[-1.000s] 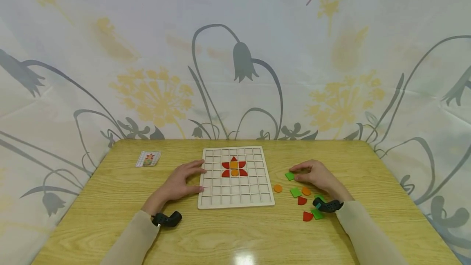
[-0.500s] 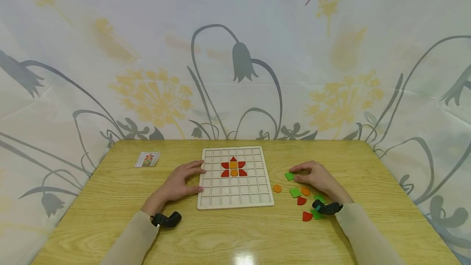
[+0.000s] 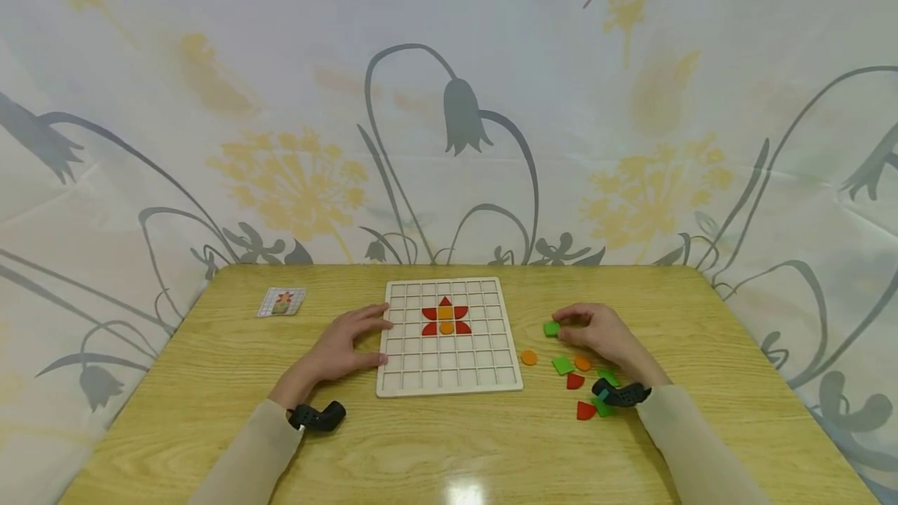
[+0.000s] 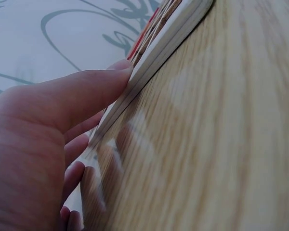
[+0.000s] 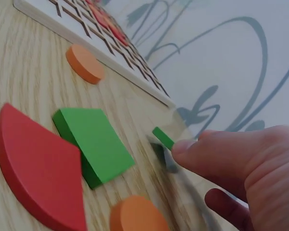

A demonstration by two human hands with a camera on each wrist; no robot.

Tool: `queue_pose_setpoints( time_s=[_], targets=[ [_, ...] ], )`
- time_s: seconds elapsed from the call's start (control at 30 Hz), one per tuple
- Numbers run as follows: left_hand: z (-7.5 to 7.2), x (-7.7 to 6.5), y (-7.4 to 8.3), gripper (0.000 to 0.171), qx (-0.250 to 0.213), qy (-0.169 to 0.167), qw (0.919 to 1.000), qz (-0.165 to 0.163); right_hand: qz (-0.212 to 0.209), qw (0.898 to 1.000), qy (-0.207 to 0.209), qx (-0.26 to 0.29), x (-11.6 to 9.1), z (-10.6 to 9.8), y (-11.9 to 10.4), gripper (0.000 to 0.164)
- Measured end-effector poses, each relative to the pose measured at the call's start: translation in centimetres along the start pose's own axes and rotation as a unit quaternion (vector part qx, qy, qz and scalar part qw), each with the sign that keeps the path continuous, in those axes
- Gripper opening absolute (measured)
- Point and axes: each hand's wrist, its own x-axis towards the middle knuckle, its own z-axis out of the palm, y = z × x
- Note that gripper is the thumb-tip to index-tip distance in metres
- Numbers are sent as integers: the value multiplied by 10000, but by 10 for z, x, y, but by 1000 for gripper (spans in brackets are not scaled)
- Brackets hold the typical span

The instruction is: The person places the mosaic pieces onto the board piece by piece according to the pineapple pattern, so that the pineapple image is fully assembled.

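A white wooden grid board (image 3: pixel 414 380) lies mid-table, with red tiles (image 3: pixel 429 330) and an orange square (image 3: pixel 445 313) and disc set in its cells in a flower shape. My left hand (image 3: pixel 338 349) rests at its left edge, thumb and fingertips touching the rim; the left wrist view shows the thumb (image 4: pixel 98 86) on top of the edge. To the right of the board, my right hand (image 3: pixel 603 333) pinches a green square tile (image 3: pixel 551 330) between thumb and fingers. In the right wrist view this tile (image 5: pixel 163 137) is tilted, just above the tabletop, mostly hidden behind the thumb.
Below the right hand lie loose orange discs (image 3: pixel 529 358), green squares (image 3: pixel 563 365) and red quarter-round tiles (image 3: pixel 585 411), some partly under the wrist camera. A small pattern card (image 3: pixel 282 302) lies at the back left. A patterned cloth (image 3: pixel 449 193) hangs behind the table.
The green tile in my right hand has risen slightly off the table and tilted. My left hand and the board have stayed in place.
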Motion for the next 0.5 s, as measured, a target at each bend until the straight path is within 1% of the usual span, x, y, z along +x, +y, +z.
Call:
queue_pose_setpoints(
  time_s=[0.13,0.23,0.4,0.5],
  targets=[
    [1,1,-1,55,17,-19,10000,-19,-159,9993,301,-150,3,7,-3,26],
    [1,1,-2,55,21,-19,10000,-16,-361,9979,467,-264,7,13,-8,20],
    [2,1,-3,53,34,62,10000,48,-860,9935,553,-500,15,25,-19,13],
    [2,1,-4,52,41,113,9999,98,-932,9936,493,-411,19,36,-26,12]
  ],
)
